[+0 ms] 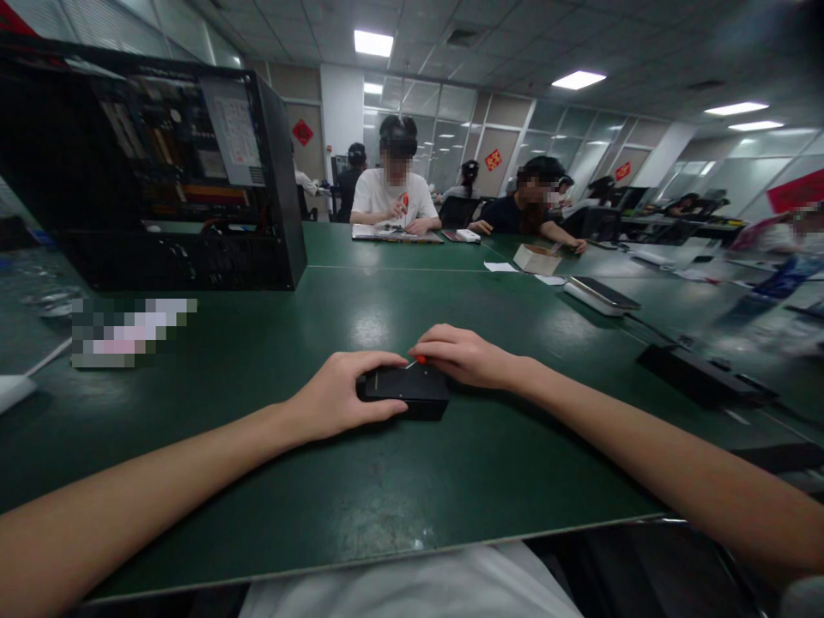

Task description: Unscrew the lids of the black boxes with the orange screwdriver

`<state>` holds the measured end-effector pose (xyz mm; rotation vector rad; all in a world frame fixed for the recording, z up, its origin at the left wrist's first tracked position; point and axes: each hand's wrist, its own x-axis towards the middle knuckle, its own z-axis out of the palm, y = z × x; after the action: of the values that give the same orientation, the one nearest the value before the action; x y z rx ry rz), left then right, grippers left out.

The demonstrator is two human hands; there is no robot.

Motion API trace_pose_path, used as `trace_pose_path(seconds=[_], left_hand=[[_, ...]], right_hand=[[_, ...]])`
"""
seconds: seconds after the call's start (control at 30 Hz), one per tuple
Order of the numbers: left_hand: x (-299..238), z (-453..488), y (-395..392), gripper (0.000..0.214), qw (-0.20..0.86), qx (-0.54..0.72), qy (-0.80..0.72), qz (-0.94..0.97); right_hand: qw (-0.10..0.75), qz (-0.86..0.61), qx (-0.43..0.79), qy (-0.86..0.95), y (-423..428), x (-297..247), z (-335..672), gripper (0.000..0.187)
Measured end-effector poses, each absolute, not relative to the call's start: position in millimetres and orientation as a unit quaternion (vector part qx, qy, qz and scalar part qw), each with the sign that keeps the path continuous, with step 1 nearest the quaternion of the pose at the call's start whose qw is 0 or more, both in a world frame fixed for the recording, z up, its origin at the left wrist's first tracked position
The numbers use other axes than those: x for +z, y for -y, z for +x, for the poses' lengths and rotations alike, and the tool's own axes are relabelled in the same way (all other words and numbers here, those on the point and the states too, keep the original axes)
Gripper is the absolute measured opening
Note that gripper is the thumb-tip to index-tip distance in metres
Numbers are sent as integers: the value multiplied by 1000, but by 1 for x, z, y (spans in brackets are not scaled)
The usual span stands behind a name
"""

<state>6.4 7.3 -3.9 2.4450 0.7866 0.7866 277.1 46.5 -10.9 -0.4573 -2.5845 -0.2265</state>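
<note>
A small flat black box [407,388] lies on the green table [412,481] in front of me. My left hand [344,396] grips its left end, thumb along the near side and fingers curled over the far edge. My right hand [464,354] is closed just behind the box's right end. It holds a small screwdriver with a red handle [420,360], and the thin tip points down onto the box's top.
An open black computer case [154,172] stands at the back left. A black power strip [699,378] and a white-and-black device [602,296] lie to the right. Other people sit working at the far end of the table, with a cardboard box [537,257] near them.
</note>
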Motion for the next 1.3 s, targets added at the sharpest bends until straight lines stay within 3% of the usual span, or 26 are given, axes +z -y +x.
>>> trace_pose_path(seconds=[0.13,0.5,1.1,1.3], left_hand=[[-3,6,-7,57,223,285,-289,886],[2,6,-4,55,233,287,-312,875],[1,7,-6,34,227,307,-294,876],[0,6,-7,28,252,321,-280,869]], right_hand=[[259,-160,-79,949,-47,-11,277,26],[263,-164,-65,949,-50,-10,281,24],[270,-170,-76,945,-52,-9,283,25],[238,-183,-98,949,-51,-9,285,28]])
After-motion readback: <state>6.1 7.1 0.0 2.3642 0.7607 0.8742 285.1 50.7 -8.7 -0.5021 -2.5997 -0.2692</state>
